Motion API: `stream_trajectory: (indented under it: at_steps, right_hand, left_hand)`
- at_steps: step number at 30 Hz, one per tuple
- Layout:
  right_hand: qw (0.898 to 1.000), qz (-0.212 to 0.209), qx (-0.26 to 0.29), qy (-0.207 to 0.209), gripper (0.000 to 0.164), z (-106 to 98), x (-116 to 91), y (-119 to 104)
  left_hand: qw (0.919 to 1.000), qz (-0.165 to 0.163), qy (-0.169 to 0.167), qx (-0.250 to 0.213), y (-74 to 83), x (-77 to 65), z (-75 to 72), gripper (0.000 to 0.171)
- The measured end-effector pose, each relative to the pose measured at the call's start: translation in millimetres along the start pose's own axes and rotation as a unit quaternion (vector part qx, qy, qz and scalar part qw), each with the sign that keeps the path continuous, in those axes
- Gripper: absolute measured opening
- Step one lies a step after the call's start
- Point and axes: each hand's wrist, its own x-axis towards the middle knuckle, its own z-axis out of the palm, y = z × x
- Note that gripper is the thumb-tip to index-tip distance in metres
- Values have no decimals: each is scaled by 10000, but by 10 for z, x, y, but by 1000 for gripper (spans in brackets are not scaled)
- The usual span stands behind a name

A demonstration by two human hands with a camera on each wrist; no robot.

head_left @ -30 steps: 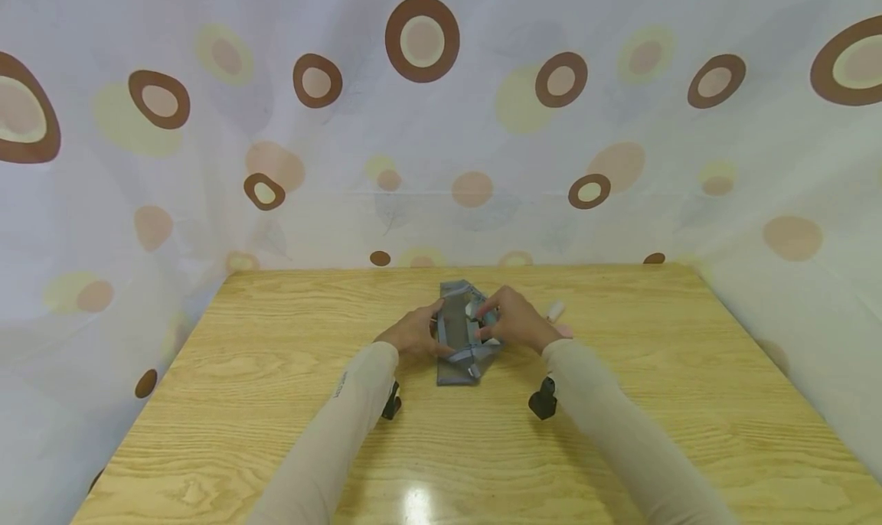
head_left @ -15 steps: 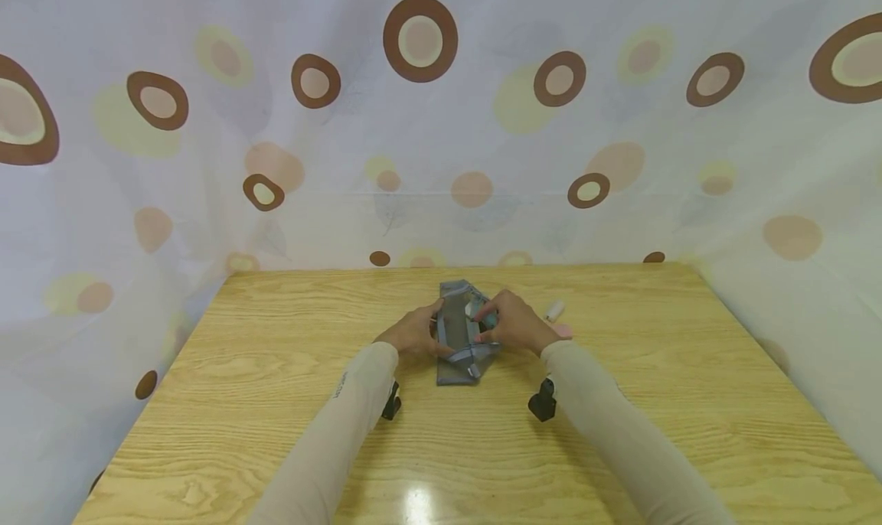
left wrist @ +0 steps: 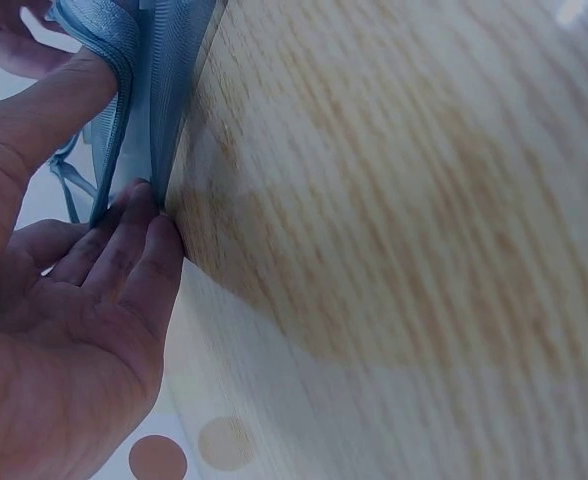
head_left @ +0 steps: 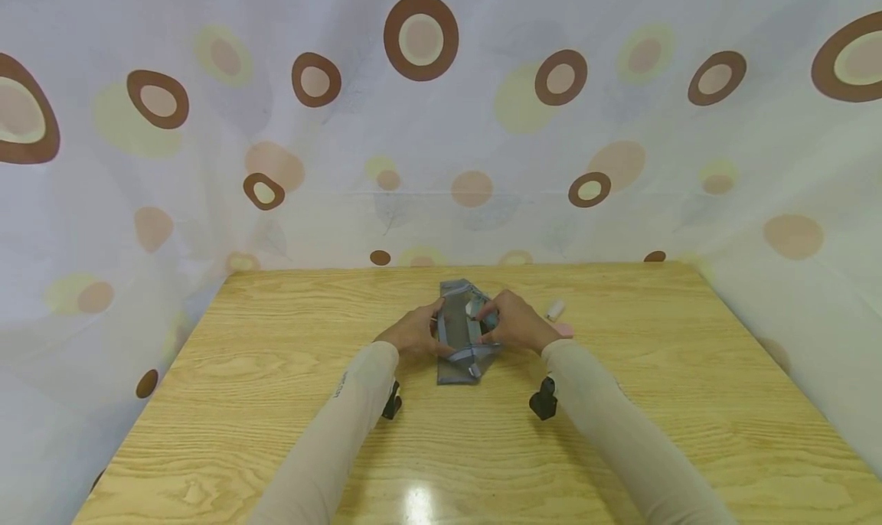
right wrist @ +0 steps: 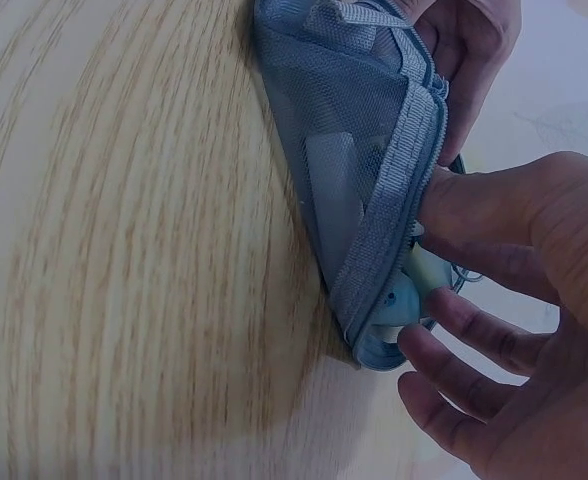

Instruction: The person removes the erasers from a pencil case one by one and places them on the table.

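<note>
A grey-blue mesh zip pouch (head_left: 455, 326) lies on the wooden table, its zipped side facing right and gaping. My left hand (head_left: 412, 332) grips the pouch's left side, thumb over the near edge and fingers at the far one. At the opening, my right hand (head_left: 515, 324) pinches the zipper edge between thumb and index finger. In the right wrist view, a flat white piece (right wrist: 334, 180) shows through the mesh. A light-blue item (right wrist: 398, 300) and a pale yellow one (right wrist: 428, 268) show at the mouth, beside the other fingertips.
On the wooden table (head_left: 441, 448), a small white cylinder (head_left: 554, 310) and a flat pink item (head_left: 563, 330) lie right of the pouch, by the right wrist. A dotted curtain (head_left: 468, 127) rises behind the table and on both sides.
My right hand's fingers have shifted slightly at the pouch's opening. The left hand and the pouch stay in place.
</note>
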Motion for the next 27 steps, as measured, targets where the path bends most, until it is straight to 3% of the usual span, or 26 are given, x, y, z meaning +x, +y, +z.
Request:
stream_trajectory:
  at_steps: [15, 23, 27]
  right_hand:
    - [9999, 11, 44, -145, 42, -25, -13, -9]
    - [9990, -385, 186, -110, 38, -54, -45, -11]
    - [9996, -218, 128, -105, 38, -47, -38, -37]
  left_hand:
    - [9999, -30, -13, -110, 19, 3, -3, 106]
    - [9999, -83, 6, -108, 33, 0, -4, 105]
    - [9999, -80, 24, -101, 29, -9, 2, 105]
